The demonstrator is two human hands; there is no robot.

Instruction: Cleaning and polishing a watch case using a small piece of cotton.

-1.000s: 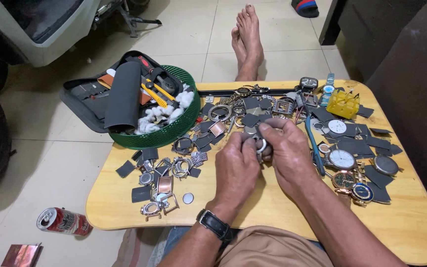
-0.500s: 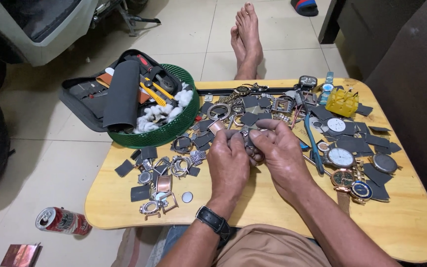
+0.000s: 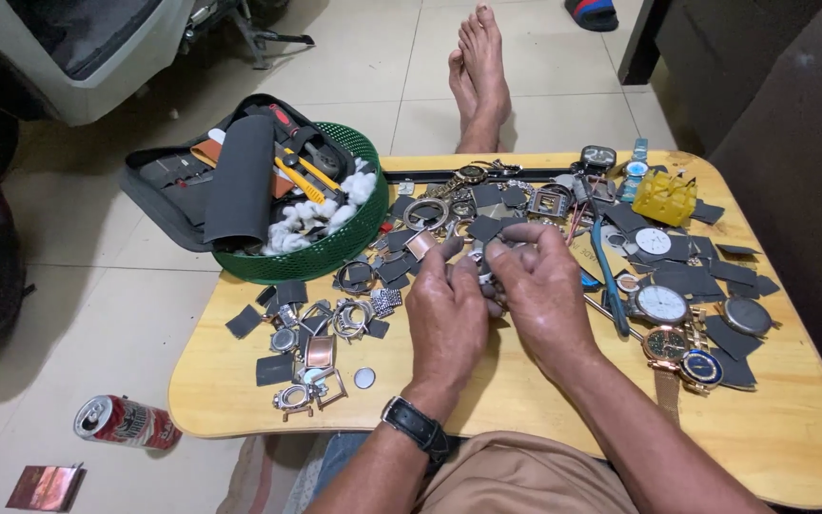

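Head view: vs 0.5 s ago, left hand (image 3: 446, 319) & right hand (image 3: 544, 290) sit a bit further apart, fingers curled shut on small shiny metal watch part (image 3: 480, 279) above middle of wooden table (image 3: 525, 400). Around them: dark flat squares, round watch cases, green mesh basket (image 3: 335, 252).

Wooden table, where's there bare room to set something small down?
The wooden table is bare along its near edge, between the coin-like disc and the left hand, and at the near right corner past the blue-faced watch. The far half, from the green basket to the yellow box, is crowded.
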